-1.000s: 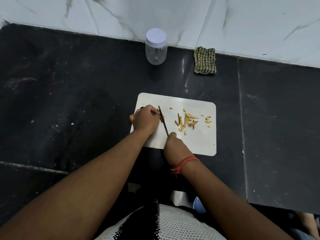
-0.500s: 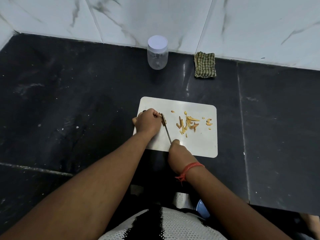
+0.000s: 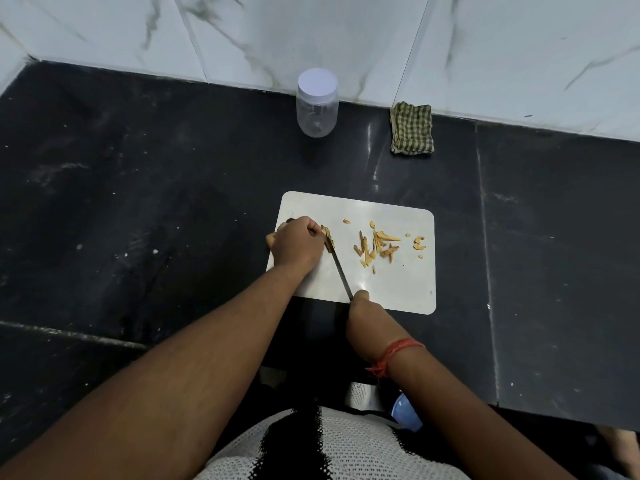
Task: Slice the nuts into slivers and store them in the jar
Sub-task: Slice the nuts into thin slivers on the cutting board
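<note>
Left hand (image 3: 298, 244) curled, pinching nut (image 3: 327, 237) at cutting board (image 3: 398, 292) 9 o'clock edge — right hand (image 3: 363, 318) grips knife (image 3: 341, 271), blade on nut. Slivers (image 3: 377, 245) mid-board; capped jar (image 3: 317, 102) at 12 o'clock, well apart.

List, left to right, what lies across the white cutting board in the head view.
Left hand gripping a piece of nut → thin metal knife blade, angled back to the right hand → cluster of pale orange nut slivers → small curled nut bits near the white board's right edge.
</note>
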Demonstrator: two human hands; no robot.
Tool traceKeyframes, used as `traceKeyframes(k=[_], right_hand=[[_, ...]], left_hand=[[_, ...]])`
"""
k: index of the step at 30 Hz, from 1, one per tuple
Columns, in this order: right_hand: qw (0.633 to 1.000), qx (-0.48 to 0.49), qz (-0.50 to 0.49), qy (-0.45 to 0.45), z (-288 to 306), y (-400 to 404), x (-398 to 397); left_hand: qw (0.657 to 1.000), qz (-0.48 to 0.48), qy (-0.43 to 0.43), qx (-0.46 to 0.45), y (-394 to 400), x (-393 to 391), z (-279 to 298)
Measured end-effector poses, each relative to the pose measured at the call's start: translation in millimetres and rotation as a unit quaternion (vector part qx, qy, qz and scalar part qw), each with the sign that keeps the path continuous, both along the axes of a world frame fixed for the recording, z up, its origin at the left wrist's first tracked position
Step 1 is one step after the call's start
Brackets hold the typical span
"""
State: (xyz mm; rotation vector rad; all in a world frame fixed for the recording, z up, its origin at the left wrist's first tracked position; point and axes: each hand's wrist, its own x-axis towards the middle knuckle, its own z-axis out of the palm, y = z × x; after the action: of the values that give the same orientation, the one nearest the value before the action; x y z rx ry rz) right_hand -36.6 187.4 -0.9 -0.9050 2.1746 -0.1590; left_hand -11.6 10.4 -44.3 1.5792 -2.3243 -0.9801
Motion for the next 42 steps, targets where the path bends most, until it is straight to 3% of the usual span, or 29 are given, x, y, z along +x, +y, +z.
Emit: traceKeyframes(k=[17, 31, 42], right_hand=[[0.999, 0.034, -0.01, 0.001, -6, 21, 3], [0.997, -0.071, -0.015, 0.018, -7, 32, 8], [0.998, -0.054, -0.025, 0.019, -9, 12, 6]], left_hand=[[1.0, -0.022, -0.002, -0.004, 1, 3, 0], [0.999, -0.045, 0.003, 0.018, -5, 9, -1], [0.999, -0.038, 0.005, 0.016, -4, 8, 0]])
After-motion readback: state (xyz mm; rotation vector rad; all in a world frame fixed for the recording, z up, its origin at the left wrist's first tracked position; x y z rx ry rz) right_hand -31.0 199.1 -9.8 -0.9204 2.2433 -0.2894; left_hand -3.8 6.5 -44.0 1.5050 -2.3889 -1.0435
